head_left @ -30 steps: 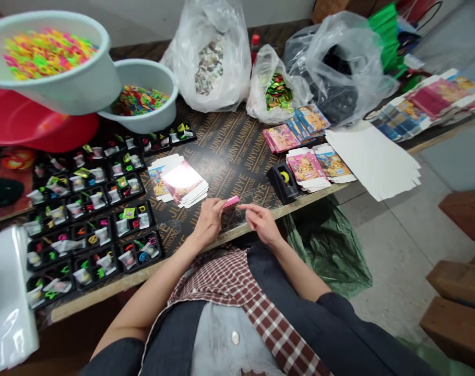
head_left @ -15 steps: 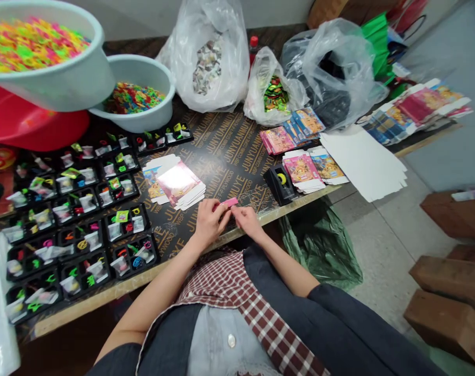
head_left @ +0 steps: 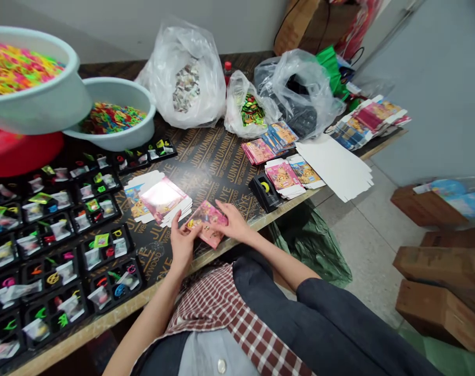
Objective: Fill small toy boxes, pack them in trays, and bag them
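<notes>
Between my hands, just over the table's front edge, is a flat pink printed box [head_left: 208, 218] with its broad face up. My left hand [head_left: 183, 241] grips its left side, thumb on top. My right hand [head_left: 233, 224] holds the right side, with the thumb across the face and fingers along the far edge. Close by on the left lies a stack of flat pink and blue box blanks [head_left: 162, 200] with white flaps. A black tape dispenser [head_left: 265, 192] with a yellow core stands to the right.
Black trays of small toys [head_left: 109, 248] cover the table's left. Behind are tubs of plastic pieces [head_left: 116, 141] and bags of packets [head_left: 186, 89]. On the right lie more printed boxes [head_left: 284, 178] and white card sheets [head_left: 335, 164]. A green bag [head_left: 308, 240] hangs below the edge.
The pink box was edge-on in my fingers and is now turned with its broad face up. My hands have moved apart onto its two sides. The camera view has shifted.
</notes>
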Motion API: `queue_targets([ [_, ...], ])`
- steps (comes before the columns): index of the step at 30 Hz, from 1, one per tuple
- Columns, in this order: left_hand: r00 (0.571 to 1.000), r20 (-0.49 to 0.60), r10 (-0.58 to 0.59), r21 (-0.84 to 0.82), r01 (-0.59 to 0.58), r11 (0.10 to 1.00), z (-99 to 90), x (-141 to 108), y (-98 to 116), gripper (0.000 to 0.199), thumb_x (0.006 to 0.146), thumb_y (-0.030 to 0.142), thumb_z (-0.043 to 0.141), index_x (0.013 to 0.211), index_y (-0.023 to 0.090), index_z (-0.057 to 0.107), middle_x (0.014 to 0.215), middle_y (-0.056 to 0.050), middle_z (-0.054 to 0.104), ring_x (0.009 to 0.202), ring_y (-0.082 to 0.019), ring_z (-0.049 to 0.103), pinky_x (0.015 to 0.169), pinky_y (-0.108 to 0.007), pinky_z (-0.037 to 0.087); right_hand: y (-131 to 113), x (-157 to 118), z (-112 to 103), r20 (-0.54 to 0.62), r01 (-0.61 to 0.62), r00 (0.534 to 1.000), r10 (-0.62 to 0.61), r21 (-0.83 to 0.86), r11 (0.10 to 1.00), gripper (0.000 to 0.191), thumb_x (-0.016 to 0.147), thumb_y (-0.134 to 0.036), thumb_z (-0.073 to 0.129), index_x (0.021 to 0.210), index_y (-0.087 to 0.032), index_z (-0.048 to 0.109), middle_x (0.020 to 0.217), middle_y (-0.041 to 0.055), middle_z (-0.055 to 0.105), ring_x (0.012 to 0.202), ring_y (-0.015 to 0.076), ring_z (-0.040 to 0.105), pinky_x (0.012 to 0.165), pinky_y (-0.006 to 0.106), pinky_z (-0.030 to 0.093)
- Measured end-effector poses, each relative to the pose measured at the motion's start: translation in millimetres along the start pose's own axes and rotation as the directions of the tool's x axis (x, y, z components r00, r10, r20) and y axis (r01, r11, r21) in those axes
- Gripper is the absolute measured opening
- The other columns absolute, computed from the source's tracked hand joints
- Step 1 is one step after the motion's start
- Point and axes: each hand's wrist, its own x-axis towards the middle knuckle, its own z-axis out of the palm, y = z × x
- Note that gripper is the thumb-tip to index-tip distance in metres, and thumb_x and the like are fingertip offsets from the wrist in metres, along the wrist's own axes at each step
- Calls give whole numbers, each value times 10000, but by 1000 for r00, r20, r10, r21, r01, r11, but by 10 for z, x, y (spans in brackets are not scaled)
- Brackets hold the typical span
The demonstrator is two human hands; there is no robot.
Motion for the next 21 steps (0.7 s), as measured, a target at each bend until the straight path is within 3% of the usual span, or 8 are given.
queue_targets([
  [3,996,-22,-88,-119,85,989,68,45,34,1031,622,466,861,1480,196,357,847,-25,686,735,-185,686,739,-330,583,-187,-23,116,74,200,980,-187,-440,876,1123,625,-633,818,1555,-227,336,1573,203,350,1391,389,389,1109,565,346],
  [6,999,35,-28,-102,32,994,21,88,22,992,719,497,788,1526,253,265,985,-65,709,906,-214,711,877,-382,568,-190,274,0,133,258,965,-225,-618,742,946,736,-515,761,1544,-232,357,1590,194,326,1364,369,414,1077,521,381],
  [8,996,53,69,104,-74,992,-100,205,-2,855,785,513,717,1504,262,329,1204,-125,675,1167,-267,643,1047,-455,480,-65,668,-313,-2,129,983,-183,-702,700,794,811,-439,683,1514,-195,405,1567,203,365,1363,366,409,1078,520,372],
  [10,987,28,158,419,-155,894,-252,400,-23,731,816,507,668,1444,207,445,1439,-185,530,1399,-333,447,1174,-517,325,112,1100,-763,-216,-102,972,-93,-744,661,835,813,-414,680,1528,-128,357,1549,255,364,1370,412,382,1068,578,352],
  [13,986,-66,151,716,-58,696,-419,720,-21,731,868,453,574,1471,78,400,1571,-262,335,1493,-395,262,1198,-578,239,343,1577,-1393,-415,-365,908,65,-702,612,901,788,-384,722,1534,-78,319,1517,312,363,1351,432,402,1067,603,334],
  [15,985,-147,87,792,64,608,-443,882,3,753,899,416,519,1513,35,309,1548,-286,361,1470,-398,306,1169,-582,291,428,1723,-1613,-404,-369,910,91,-691,622,819,806,-344,700,1486,-18,381,1433,350,436,1310,453,440,1047,643,333],
  [18,970,-235,58,865,182,468,-383,1030,32,810,893,451,540,1529,24,274,1505,-285,423,1425,-402,368,1140,-561,335,453,1766,-1541,-366,-282,930,3,-711,644,639,851,-327,642,1426,-99,481,1467,297,419,1387,465,337,1076,733,231],
  [21,977,-206,61,914,170,368,-327,1084,18,950,801,482,674,1545,64,258,1509,-259,426,1406,-401,378,1124,-537,352,357,1756,-1002,-177,-22,972,-153,-721,693,555,854,-322,653,1378,-178,541,1482,223,424,1388,426,357,1092,690,292],
])
